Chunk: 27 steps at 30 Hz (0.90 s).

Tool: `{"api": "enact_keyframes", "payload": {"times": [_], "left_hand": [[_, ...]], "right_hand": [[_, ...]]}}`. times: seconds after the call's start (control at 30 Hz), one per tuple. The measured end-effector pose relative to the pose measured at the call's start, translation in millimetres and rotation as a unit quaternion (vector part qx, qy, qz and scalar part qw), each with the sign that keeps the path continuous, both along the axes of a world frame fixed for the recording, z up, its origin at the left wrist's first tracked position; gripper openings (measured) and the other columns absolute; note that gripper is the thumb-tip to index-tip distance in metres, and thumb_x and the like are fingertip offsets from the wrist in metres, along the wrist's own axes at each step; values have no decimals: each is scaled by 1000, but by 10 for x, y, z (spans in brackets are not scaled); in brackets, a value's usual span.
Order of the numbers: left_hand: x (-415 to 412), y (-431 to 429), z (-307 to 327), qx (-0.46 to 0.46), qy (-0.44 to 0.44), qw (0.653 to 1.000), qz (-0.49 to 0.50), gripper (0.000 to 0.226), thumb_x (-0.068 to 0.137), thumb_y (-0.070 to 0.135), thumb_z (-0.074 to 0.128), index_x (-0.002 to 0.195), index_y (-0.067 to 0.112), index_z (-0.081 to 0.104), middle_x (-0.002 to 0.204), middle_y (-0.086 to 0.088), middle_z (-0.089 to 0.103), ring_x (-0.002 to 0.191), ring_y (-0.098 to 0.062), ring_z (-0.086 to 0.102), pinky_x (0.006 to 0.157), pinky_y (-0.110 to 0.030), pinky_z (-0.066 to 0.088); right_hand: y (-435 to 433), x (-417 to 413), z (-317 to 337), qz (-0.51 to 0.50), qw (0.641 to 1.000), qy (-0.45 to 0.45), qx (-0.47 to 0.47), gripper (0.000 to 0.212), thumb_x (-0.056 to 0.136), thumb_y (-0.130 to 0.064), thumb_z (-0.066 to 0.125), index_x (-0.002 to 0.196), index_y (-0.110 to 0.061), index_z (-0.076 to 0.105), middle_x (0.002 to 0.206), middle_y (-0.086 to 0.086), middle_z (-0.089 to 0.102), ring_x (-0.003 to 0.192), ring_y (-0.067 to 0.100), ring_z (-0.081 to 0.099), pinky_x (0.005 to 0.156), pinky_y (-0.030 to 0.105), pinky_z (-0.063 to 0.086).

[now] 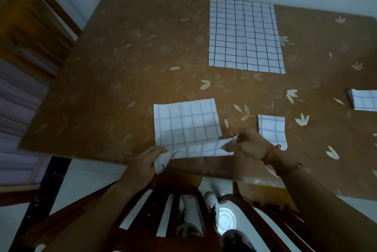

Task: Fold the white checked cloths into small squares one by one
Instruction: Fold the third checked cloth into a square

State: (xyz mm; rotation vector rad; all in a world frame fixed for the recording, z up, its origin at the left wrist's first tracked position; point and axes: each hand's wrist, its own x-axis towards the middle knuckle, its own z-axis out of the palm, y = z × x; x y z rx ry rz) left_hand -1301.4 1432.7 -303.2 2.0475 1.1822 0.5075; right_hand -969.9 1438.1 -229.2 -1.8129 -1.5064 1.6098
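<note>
1. Left hand (142, 165) pinches the near left corner of the checked cloth (186, 124) at the table (106, 72) edge.
2. Right hand (247, 142) grips its lifted near right corner.
3. Small folded cloth (271, 129) lies just beside that hand.
4. Big open cloth (245, 36) lies farther back.

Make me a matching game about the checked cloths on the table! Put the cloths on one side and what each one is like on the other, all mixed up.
Things:
1. Far cloth
2. Near cloth
3. Small cloth
4. Edge cloth

States:
A. Cut off by the picture's right side
B. Held at its near edge by the left hand and right hand
C. Spread flat, untouched
D. Folded small, beside the right hand

Pairs: 1-C, 2-B, 3-D, 4-A
</note>
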Motion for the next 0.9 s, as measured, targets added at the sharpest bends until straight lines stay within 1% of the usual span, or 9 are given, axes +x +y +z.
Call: {"api": "enact_keyframes", "payload": {"times": [0.1, 0.23, 0.37, 0.43, 0.5, 0.57, 0.6, 0.73, 0.9], "left_hand": [[-6, 132, -86, -37, 11, 997, 60, 27, 93, 2, 53, 116, 9, 65, 107, -1, 69, 99, -10, 63, 90, -28, 51], [92, 345, 54, -62, 17, 991, 119, 17, 98, 10, 52, 106, 17, 65, 79, 21, 60, 80, 14, 58, 67, -4, 43], [196, 557, 96, -117, 16, 977, 180, 22, 100, 24, 48, 81, 14, 55, 64, 18, 52, 65, 1, 58, 56, -5, 38], [206, 655, 61, -171, 9, 963, 208, 31, 100, 31, 48, 82, 7, 57, 71, 5, 61, 73, -6, 60, 63, -14, 46], [213, 706, 25, -218, -21, 947, 233, 20, 98, 30, 53, 90, 15, 62, 83, 3, 66, 80, -7, 61, 66, -27, 51], [203, 709, 13, -243, -39, 936, 254, 2, 94, 24, 60, 92, 25, 59, 87, 9, 64, 79, -4, 60, 60, -22, 48], [197, 693, 6, -251, -43, 931, 262, 10, 91, 21, 64, 95, 27, 57, 86, 9, 64, 78, -4, 61, 58, -20, 47], [167, 636, -27, -243, -29, 929, 278, 39, 84, 14, 71, 114, 27, 49, 86, 4, 64, 79, -6, 59, 57, -18, 43], [187, 610, -101, -217, -20, 936, 276, 41, 85, 12, 69, 120, 23, 51, 86, 5, 63, 79, -7, 60, 59, -23, 47]], "right_hand": [[62, 22, -152, -35, 999, 2, 33, 41, 80, -11, 76, 48, -34, 69, 58, -21, 67, 69, -3, 66, 65, 10, 47], [173, 5, -333, -60, 998, -5, 21, 13, 82, -15, 74, 95, -16, 76, 92, -7, 73, 89, 10, 68, 76, 15, 53], [329, -22, -527, -88, 995, -34, -19, 19, 83, -23, 73, 90, -5, 72, 85, 4, 71, 70, 15, 66, 55, 16, 50], [396, -65, -600, -109, 991, -63, -44, 21, 84, -25, 73, 84, -4, 69, 75, 9, 68, 55, 12, 63, 49, 18, 49], [432, -78, -674, -131, 986, -88, -59, 23, 84, -25, 72, 75, -5, 65, 58, 6, 63, 38, 6, 56, 42, 17, 44], [455, -86, -734, -155, 980, -105, -67, 25, 83, -27, 74, 68, -9, 63, 45, -2, 58, 33, 5, 53, 42, 18, 44], [460, -85, -774, -161, 978, -115, -67, 26, 82, -27, 75, 67, -11, 63, 41, -5, 57, 34, 7, 54, 43, 20, 46], [455, -91, -856, -179, 972, -136, -66, 25, 79, -30, 77, 66, -12, 66, 57, 5, 65, 51, 19, 62, 59, 33, 57], [462, -110, -880, -190, 968, -147, -70, 25, 81, -34, 75, 66, -14, 69, 64, 7, 66, 57, 21, 62, 63, 33, 57]]}}
